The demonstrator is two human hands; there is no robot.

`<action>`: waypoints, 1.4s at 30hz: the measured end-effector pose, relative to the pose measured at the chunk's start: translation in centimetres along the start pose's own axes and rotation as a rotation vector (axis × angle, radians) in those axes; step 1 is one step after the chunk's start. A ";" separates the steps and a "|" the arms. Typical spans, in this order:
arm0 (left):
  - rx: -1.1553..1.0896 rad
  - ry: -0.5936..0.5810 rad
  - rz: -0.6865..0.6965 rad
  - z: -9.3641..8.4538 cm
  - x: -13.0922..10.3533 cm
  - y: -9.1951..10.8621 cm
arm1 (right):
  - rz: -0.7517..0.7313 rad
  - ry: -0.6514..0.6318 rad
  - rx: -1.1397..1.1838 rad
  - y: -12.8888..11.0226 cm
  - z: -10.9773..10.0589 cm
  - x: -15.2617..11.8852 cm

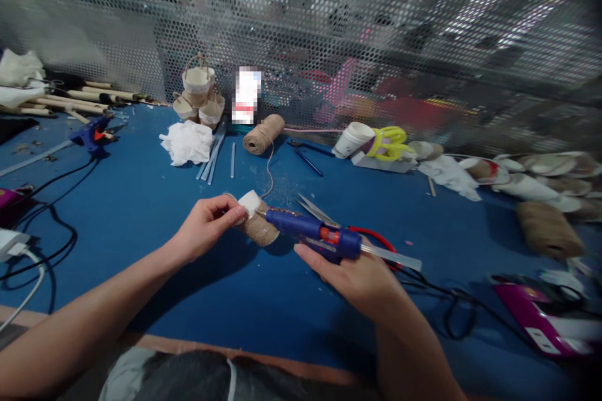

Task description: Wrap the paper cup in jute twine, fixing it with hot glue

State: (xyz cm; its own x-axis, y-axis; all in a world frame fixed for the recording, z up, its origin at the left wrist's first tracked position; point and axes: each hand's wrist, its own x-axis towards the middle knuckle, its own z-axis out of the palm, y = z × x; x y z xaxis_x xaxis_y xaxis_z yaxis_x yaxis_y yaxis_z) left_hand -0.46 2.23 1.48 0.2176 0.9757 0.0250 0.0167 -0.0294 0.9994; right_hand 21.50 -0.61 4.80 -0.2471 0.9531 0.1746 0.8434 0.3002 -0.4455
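Note:
With fingers wrapped round its handle, my right hand (362,279) holds a blue hot glue gun (298,225); a clear glue stick (392,255) juts from its back end. The nozzle points left, at or very near a small paper cup (261,229) partly wound in brown twine. White still shows at the cup's upper end. My left hand (211,222) pinches at that cup's left side, thumb and forefinger together. A strand of twine runs from the cup back to a twine spool (264,135). Scissors (320,212) with red handles lie partly hidden behind the glue gun.
Twine-wrapped cups (200,97) are stacked at the back beside crumpled white cloth (187,143) and loose glue sticks (214,153). Pliers (305,156) lie behind the scissors. Another glue gun (91,136) rests at left. Cables and a purple box (531,313) lie at right. A perforated metal panel closes the back.

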 end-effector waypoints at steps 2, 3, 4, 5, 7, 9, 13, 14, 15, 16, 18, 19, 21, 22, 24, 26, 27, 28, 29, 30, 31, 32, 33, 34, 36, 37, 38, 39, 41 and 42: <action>0.002 -0.006 0.014 0.0 0.0 0.1 | -0.014 0.017 -0.005 0.3 0.2 0.0; 0.004 -0.006 0.022 0.0 0.0 0.1 | -0.014 0.019 0.000 0.4 0.3 -0.1; 0.007 -0.007 0.027 0.0 0.0 0.1 | -0.007 0.024 0.005 0.5 0.4 -0.2; 0.012 -0.006 0.031 0.0 -0.1 0.1 | 0.006 0.030 0.006 0.6 0.5 -0.3; 0.032 0.003 0.036 -0.1 -0.1 0.1 | 0.043 0.040 -0.006 0.8 0.7 -0.5; 0.051 0.013 0.041 -0.1 -0.1 0.1 | 0.081 0.034 -0.027 0.7 0.8 -0.6; 0.057 0.007 0.049 -0.1 -0.1 0.1 | 0.053 0.005 -0.022 0.6 0.6 -0.4; 0.053 0.001 0.052 -0.1 -0.1 0.1 | 0.033 0.015 -0.016 0.6 0.5 -0.3; 0.049 -0.001 0.057 -0.1 -0.1 0.0 | 0.023 0.031 -0.015 0.6 0.4 -0.3; 0.045 -0.002 0.062 -0.1 -0.1 0.0 | 0.024 0.047 -0.017 0.6 0.3 -0.3; 0.044 0.003 0.068 -0.1 -0.1 -0.1 | 0.035 0.035 -0.019 0.6 0.1 -0.4; 0.048 0.008 0.069 -0.1 -0.1 -0.1 | 0.037 0.006 -0.018 0.6 -0.1 -0.4; 0.057 0.017 0.069 -0.1 -0.1 -0.1 | 0.038 -0.030 -0.017 0.5 -0.3 -0.4; 0.057 0.017 0.069 -0.1 -0.1 -0.1 | 0.036 -0.027 -0.018 0.5 -0.3 -0.4; 0.051 0.011 0.071 -0.1 -0.1 -0.1 | 0.032 0.013 -0.022 0.5 -0.1 -0.4; 0.048 0.004 0.074 -0.1 -0.1 -0.2 | 0.014 0.029 -0.023 0.6 0.2 -0.4; 0.050 0.003 0.075 -0.1 -0.2 -0.2 | 0.015 0.026 -0.021 0.7 0.4 -0.5; 0.052 0.002 0.074 -0.1 -0.2 -0.2 | 0.031 0.028 -0.019 0.8 0.7 -0.6; 0.053 0.005 0.074 -0.1 -0.2 -0.2 | 0.055 0.037 -0.015 0.9 0.9 -0.7; 0.053 0.008 0.073 -0.1 -0.2 -0.2 | 0.083 0.050 -0.011 1.0 1.0 -0.8; 0.053 0.011 0.073 -0.1 -0.2 -0.2 | 0.108 0.061 -0.004 1.1 1.1 -0.9; 0.053 0.014 0.074 -0.1 -0.2 -0.2 | 0.123 0.073 -0.001 1.2 1.2 -0.9; 0.053 0.015 0.075 -0.1 -0.2 -0.2 | 0.118 0.077 -0.005 1.2 1.2 -0.9; 0.052 0.017 0.078 -0.1 -0.2 -0.2 | 0.090 0.071 -0.013 1.3 1.1 -0.9; 0.053 0.013 0.081 -0.1 -0.2 -0.2 | 0.006 0.058 -0.037 1.2 0.9 -0.7; 0.052 0.011 0.083 -0.1 -0.2 -0.2 | -0.034 0.060 -0.049 1.2 0.8 -0.7; 0.053 0.010 0.085 -0.1 -0.2 -0.2 | -0.059 0.072 -0.056 1.2 0.8 -0.6; 0.054 0.010 0.086 -0.1 -0.1 -0.2 | -0.067 0.088 -0.056 1.2 0.7 -0.6; 0.057 0.016 0.086 -0.1 -0.1 -0.3 | -0.056 0.116 -0.048 1.1 0.8 -0.7; 0.060 0.022 0.086 -0.1 -0.1 -0.3 | -0.059 0.112 -0.043 1.2 0.9 -0.8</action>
State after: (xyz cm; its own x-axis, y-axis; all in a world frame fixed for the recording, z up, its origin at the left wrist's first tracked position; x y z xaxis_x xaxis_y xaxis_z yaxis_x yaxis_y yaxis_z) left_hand -0.62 2.20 1.13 0.1992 0.9735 0.1121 0.0569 -0.1257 0.9904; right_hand 22.23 -0.96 3.36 -0.2438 0.9231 0.2973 0.8492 0.3513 -0.3944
